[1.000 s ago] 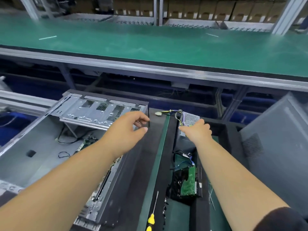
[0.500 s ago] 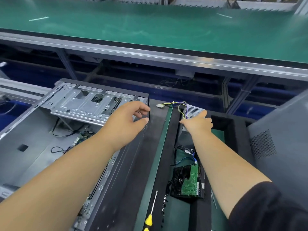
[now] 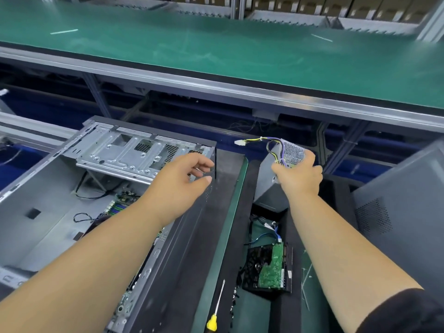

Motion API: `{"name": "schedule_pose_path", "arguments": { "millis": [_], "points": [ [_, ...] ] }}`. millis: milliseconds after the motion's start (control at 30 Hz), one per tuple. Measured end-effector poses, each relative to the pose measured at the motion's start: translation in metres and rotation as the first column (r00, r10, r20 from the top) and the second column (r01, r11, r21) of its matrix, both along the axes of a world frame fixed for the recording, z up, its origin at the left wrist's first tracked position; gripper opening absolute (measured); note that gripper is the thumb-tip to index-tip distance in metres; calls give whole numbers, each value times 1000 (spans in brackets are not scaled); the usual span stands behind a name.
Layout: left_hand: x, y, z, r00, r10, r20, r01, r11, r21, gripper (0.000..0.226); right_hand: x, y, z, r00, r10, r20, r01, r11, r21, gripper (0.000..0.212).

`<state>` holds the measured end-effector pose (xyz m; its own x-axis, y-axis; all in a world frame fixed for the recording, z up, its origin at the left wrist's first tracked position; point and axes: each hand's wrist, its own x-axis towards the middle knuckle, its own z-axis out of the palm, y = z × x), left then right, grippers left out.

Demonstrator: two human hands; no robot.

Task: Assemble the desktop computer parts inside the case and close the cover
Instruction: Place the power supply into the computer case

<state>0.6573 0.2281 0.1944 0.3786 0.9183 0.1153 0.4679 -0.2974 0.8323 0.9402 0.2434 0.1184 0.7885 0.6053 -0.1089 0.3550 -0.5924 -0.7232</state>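
Head view: the right hand (image 3: 298, 175) has its grip closed round the power supply (image 3: 276, 186), tilted up out of the foam tray (image 3: 336, 212) beside the open case (image 3: 48, 200). The left hand (image 3: 182, 183) curls loosely at the case's rim, holding nothing. Best to lift straight, keeping the dangling cables (image 3: 262, 141) from snagging, then lower it into the case's corner.

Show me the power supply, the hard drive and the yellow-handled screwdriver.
power supply (image 3: 266, 186): head view, on its plain grey side.
hard drive (image 3: 271, 270): head view, on its green circuit board.
screwdriver (image 3: 212, 325): head view, on its yellow handle.
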Motion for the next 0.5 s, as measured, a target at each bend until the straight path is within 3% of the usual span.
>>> {"name": "schedule_pose_path", "arguments": {
  "millis": [200, 367, 500],
  "points": [
    [4, -9, 5, 999, -37, 32, 38, 999, -34, 26, -9, -22, 44, 998, 19, -63, -7, 983, 185, 90],
    [4, -15, 13, 995, -29, 91, 41, 990, -133, 32, -32, -43, 90, 957, 162, -241, -61, 923, 379, 85],
    [-6, -18, 19, 976, 33, 214, 28, 961, -277, 49, -59, -61, 124, 901, 308, -304, -123, 856, 502, 77]
  ]
}}
